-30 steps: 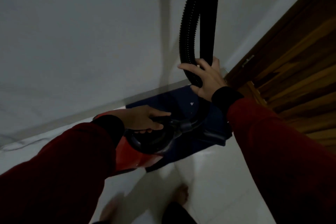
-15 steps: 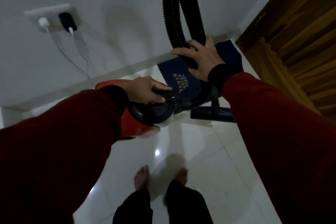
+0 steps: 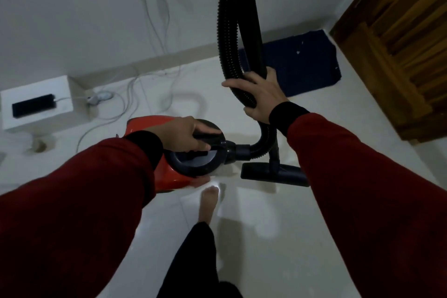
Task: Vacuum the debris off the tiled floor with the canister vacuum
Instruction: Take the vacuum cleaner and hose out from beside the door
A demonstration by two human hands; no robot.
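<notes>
The red canister vacuum [image 3: 167,176] with a black round top hangs just above the pale tiled floor [image 3: 278,237]. My left hand [image 3: 183,136] grips its black carry handle. My right hand [image 3: 257,94] is closed around the ribbed black hose [image 3: 223,31] and the rigid wand [image 3: 250,7] together. The black floor nozzle [image 3: 273,173] sits low beside the canister, to its right. A few white specks lie on the dark blue mat [image 3: 302,65] against the wall.
White cables [image 3: 157,31] run from a wall socket down to the floor, near a white box [image 3: 36,106] with a black device on it. A wooden door [image 3: 399,43] stands at right. My bare foot [image 3: 209,203] is below the canister.
The view has tilted down and back from the wall. The vacuum and both hands now sit farther from the blue mat, and the white box and floor cables have come into sight.
</notes>
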